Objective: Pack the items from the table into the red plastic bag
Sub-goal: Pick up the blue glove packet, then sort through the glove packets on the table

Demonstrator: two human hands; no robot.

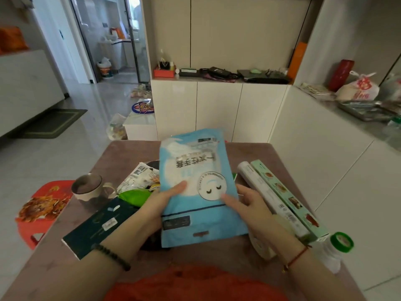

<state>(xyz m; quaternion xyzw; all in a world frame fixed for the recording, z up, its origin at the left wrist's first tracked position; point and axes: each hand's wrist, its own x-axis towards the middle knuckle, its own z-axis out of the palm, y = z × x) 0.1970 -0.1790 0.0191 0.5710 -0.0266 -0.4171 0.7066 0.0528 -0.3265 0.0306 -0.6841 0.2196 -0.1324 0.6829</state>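
I hold a flat light-blue packet point(195, 161) with a smiley face above the middle of the table point(256, 153). My left hand point(160, 203) grips its left edge, thumb on the front. My right hand point(245, 205) holds the right edge, thumb across the face. The red plastic bag point(195, 285) lies crumpled at the table's near edge, below my arms. On the table rest a dark green box point(95, 229), a green pouch point(136, 196), a white snack packet point(141, 177), a grey roll box point(269, 198), a mint-green roll box point(290, 200) and a white bottle with a green cap point(334, 250).
A metal mug point(87, 186) stands at the table's left edge. A red stool point(41, 209) sits on the floor to the left. White cabinets point(217, 109) run behind the table and along the right, their counters cluttered.
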